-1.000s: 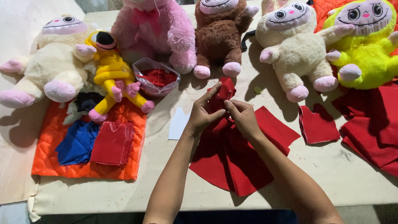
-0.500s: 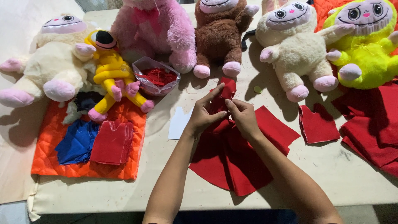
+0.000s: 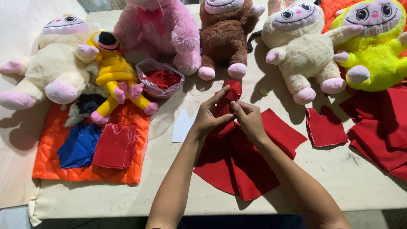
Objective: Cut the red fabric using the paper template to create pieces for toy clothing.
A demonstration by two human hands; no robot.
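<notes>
- Red felt (image 3: 237, 165) lies spread near the table's front edge, just right of centre, with its upper end gathered up between both hands.
- Cream plush toy (image 3: 46, 63) sits at the far left of the table (image 3: 169, 191), with a yellow plush toy (image 3: 114, 72) leaning against it.
- Orange quilted pad (image 3: 55, 144) lies below them, carrying a folded blue cloth (image 3: 78, 144) and a small red cut piece (image 3: 114, 146) side by side.
- Pink plush toy (image 3: 157, 29) sits at the back; a clear plastic tub (image 3: 160, 78) of red scraps stands just in front of it.
- White paper piece (image 3: 183, 126) lies flat, just left of the left wrist.
- Left hand (image 3: 207, 118) pinches the bunched red felt, its forefinger stretched up along the fabric.
- Right hand (image 3: 248, 118) grips the same bunch from the other side, fingers curled shut on it and touching the left hand.
- Brown plush toy (image 3: 222, 38) sits behind the hands.
- A second cream plush toy (image 3: 301, 55) and a lime-green plush toy (image 3: 373, 46) sit to the right.
- Another red cut piece (image 3: 325, 128) lies near the right forearm, and a pile of red fabric (image 3: 381, 131) fills the right edge.
</notes>
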